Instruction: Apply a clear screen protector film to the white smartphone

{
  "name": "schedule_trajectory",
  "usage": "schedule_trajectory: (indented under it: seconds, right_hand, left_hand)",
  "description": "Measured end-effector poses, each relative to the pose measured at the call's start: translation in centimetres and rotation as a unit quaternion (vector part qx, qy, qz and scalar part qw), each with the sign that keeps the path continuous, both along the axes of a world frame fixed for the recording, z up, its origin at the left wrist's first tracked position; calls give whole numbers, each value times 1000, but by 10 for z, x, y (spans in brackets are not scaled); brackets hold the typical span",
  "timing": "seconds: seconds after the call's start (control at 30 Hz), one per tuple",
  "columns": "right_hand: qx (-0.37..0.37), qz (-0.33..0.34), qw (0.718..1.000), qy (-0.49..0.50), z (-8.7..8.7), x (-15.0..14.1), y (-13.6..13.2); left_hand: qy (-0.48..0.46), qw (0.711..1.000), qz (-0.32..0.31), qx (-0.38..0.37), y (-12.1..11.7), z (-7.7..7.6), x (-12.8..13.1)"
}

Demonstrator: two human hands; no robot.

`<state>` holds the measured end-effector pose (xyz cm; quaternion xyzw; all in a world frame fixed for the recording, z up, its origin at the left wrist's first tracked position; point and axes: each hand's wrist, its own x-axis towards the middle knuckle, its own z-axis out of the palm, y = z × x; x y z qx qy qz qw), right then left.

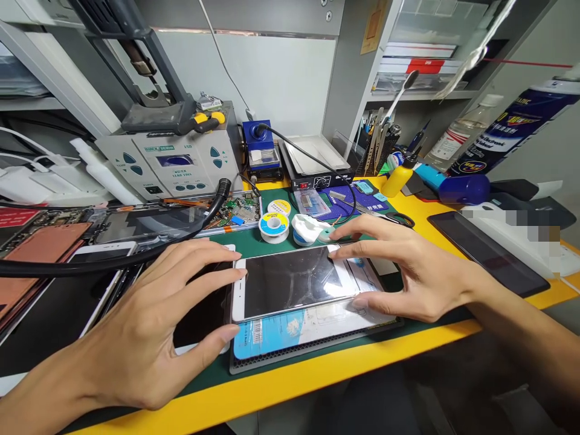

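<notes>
A white-framed smartphone [290,281] with a dark, glossy screen lies face up over a blue and white printed package [290,332]. Its left end is held by my left hand [167,314], with fingertips on the upper corner and the thumb by the lower one. At the other end, my right hand [403,266] has its thumb along the near edge and fingers at the far corner. Under the package is a dark mat with a textured edge [317,347]. Another dark-screened phone [199,326] is partly hidden behind my left hand.
Behind the phone stand a solder spool [273,226] and a small white-topped tub [306,229]. A hot-air station [176,160] is at the back left, its black hose [181,241] crossing above several phones. Tweezers, a yellow bottle [397,176] and a dark tablet [487,251] lie rightward.
</notes>
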<state>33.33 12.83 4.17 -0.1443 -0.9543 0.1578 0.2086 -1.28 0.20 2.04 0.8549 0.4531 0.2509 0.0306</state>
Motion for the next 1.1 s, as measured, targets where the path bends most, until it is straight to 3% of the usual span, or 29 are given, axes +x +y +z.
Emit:
schedule_trajectory:
  seconds: [1.1]
  right_hand:
    - [17,2,1000,-9,-5,1,1]
  left_hand:
    - [11,999,-48,19,1,3,-1]
